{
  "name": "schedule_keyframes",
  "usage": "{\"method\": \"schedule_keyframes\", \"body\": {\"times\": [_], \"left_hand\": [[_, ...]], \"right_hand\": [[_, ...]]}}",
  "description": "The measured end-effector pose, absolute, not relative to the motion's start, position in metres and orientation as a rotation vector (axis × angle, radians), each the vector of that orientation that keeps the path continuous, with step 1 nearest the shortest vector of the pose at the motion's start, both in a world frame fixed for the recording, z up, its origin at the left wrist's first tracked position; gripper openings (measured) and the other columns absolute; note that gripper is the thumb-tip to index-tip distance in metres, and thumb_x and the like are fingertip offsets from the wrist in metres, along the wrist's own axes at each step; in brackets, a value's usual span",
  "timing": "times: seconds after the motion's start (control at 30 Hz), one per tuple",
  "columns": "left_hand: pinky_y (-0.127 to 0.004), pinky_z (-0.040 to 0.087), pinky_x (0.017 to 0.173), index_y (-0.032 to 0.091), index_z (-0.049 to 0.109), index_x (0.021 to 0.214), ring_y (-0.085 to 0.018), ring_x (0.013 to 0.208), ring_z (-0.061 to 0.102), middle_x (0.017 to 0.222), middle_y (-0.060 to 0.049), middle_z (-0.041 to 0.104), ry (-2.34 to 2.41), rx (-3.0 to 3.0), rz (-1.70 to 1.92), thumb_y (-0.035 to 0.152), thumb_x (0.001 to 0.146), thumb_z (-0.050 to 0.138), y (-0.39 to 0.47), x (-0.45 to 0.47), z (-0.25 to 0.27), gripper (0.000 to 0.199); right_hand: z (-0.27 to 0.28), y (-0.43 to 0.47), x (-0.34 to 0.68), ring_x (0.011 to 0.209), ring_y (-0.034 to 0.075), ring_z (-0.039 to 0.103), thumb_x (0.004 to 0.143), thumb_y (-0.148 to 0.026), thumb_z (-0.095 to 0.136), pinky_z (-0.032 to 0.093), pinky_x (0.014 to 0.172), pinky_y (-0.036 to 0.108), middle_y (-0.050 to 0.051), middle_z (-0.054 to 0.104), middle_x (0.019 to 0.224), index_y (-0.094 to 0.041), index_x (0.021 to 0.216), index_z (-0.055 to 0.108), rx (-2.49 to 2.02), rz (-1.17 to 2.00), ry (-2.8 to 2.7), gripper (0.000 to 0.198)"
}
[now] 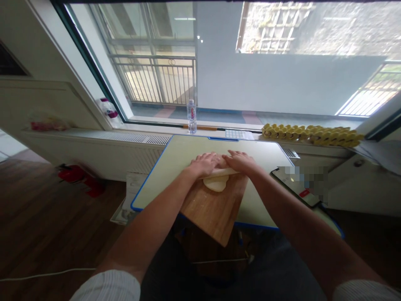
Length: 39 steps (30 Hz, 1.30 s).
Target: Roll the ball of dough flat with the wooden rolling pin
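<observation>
A pale rolling pin [224,172] lies across a wooden board [216,213]. Both palms rest over it: my left hand [204,163] on its left part, my right hand [240,161] on its right part, the fingers pointing forward and bent over the pin. Just on the near side of the pin, a flattened piece of pale dough [216,184] shows on the board. The hands and pin hide the dough's far part, if there is more of it.
The board sticks out past the near edge of the blue-rimmed table [260,209]. A tablet-like item [296,186] lies at right. On the sill stand a water bottle [191,117] and yellow egg cartons [310,133]. A fire extinguisher [81,177] is on the floor at left.
</observation>
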<state>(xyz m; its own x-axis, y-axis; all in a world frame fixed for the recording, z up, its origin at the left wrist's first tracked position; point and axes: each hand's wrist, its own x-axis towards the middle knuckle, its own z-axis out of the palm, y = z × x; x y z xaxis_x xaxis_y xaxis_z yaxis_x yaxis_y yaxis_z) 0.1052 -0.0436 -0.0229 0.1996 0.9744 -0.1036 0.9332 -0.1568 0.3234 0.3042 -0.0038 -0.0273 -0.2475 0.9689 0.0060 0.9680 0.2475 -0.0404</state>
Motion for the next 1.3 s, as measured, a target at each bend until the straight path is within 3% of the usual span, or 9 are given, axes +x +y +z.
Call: {"method": "schedule_keyframes", "body": {"times": [0.17,0.5,0.93,1.17,1.3], "left_hand": [[-0.059,0.033,0.123,0.035,0.034,0.163,-0.034,0.155,0.038,0.172,-0.008,0.035,1.940,2.035,0.255,0.069,0.101,0.013,-0.047,0.107,-0.021,0.073],[-0.068,0.017,0.127,0.030,0.022,0.169,-0.035,0.160,0.025,0.177,-0.009,0.025,1.975,2.189,0.221,0.058,0.102,0.020,-0.105,0.124,-0.018,0.072],[-0.066,0.018,0.127,0.029,0.014,0.170,-0.036,0.162,0.019,0.179,-0.010,0.017,1.912,2.074,0.040,0.063,0.099,0.028,-0.051,0.115,-0.013,0.080],[-0.066,0.021,0.127,0.030,0.015,0.170,-0.036,0.161,0.025,0.178,-0.009,0.020,1.943,2.166,0.179,0.062,0.101,0.026,-0.079,0.119,-0.021,0.077],[-0.066,0.023,0.126,0.029,0.028,0.168,-0.036,0.159,0.030,0.176,-0.010,0.027,1.986,2.269,0.207,0.057,0.103,0.026,-0.106,0.124,-0.021,0.070]], "right_hand": [[-0.030,-0.030,0.309,0.141,0.038,0.050,0.103,-0.063,0.027,0.043,0.109,0.058,0.013,0.046,0.165,-0.029,0.163,0.040,-1.993,0.120,-2.297,0.071],[-0.025,-0.095,0.314,0.132,0.036,0.054,0.105,-0.042,0.028,0.047,0.101,0.057,0.013,0.059,0.150,-0.030,0.148,0.055,-1.921,0.044,-2.300,0.052],[-0.019,-0.050,0.304,0.140,0.037,0.047,0.101,-0.049,0.034,0.039,0.111,0.063,0.009,0.049,0.162,-0.034,0.158,0.046,-2.026,0.138,-2.291,0.060],[-0.027,-0.078,0.306,0.144,0.036,0.045,0.104,-0.046,0.029,0.037,0.113,0.063,0.012,0.047,0.164,-0.026,0.163,0.039,-2.031,0.033,-2.222,0.063],[-0.027,-0.107,0.307,0.142,0.038,0.046,0.107,-0.041,0.027,0.042,0.108,0.063,0.013,0.045,0.165,-0.024,0.157,0.050,-1.956,-0.046,-2.254,0.058]]}}
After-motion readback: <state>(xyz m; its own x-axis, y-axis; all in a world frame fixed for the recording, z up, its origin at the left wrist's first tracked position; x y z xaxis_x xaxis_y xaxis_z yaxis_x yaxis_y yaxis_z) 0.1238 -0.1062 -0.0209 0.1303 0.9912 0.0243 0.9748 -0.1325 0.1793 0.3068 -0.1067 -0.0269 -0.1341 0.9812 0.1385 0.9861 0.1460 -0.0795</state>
